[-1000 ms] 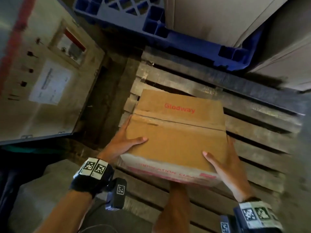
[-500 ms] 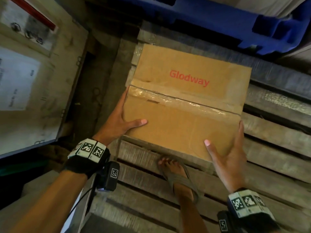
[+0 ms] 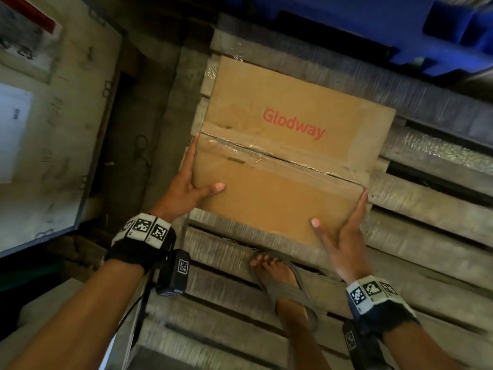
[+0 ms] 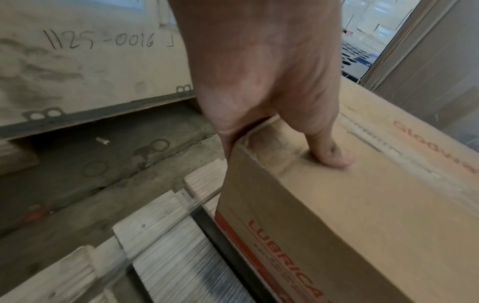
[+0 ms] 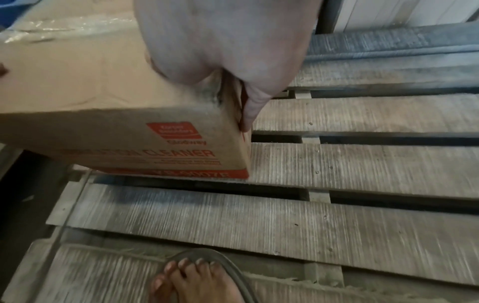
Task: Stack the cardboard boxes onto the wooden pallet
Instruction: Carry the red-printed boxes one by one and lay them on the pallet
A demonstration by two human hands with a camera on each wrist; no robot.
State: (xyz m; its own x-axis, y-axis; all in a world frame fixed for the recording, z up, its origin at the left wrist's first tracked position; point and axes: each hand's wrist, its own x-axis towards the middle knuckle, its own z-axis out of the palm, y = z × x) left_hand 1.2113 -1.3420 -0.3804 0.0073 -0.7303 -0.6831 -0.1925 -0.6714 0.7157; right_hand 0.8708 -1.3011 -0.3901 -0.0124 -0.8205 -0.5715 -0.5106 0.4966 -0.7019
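Observation:
A brown cardboard box point(image 3: 280, 182) printed "Glodway" in red sits low at the far left corner of the wooden pallet point(image 3: 426, 209). I cannot tell whether it rests fully on the slats. My left hand point(image 3: 186, 188) grips its left edge, thumb on the top face, fingers down the side point(image 4: 225, 133). My right hand point(image 3: 344, 241) grips the near right corner the same way. In the right wrist view the box point(image 5: 90, 82) shows a red "CLEANER" label above the pallet slats point(image 5: 362, 164).
My foot in a grey sandal point(image 3: 280, 279) stands on the pallet just in front of the box. A blue plastic pallet point(image 3: 400, 30) with wrapped goods lies beyond. A large pale crate point(image 3: 53, 129) stands to the left across a strip of floor point(image 3: 128, 169).
The box has gone down and away from me, from chest height to the pallet's far left corner. Both hands kept their hold, and my foot came onto the pallet.

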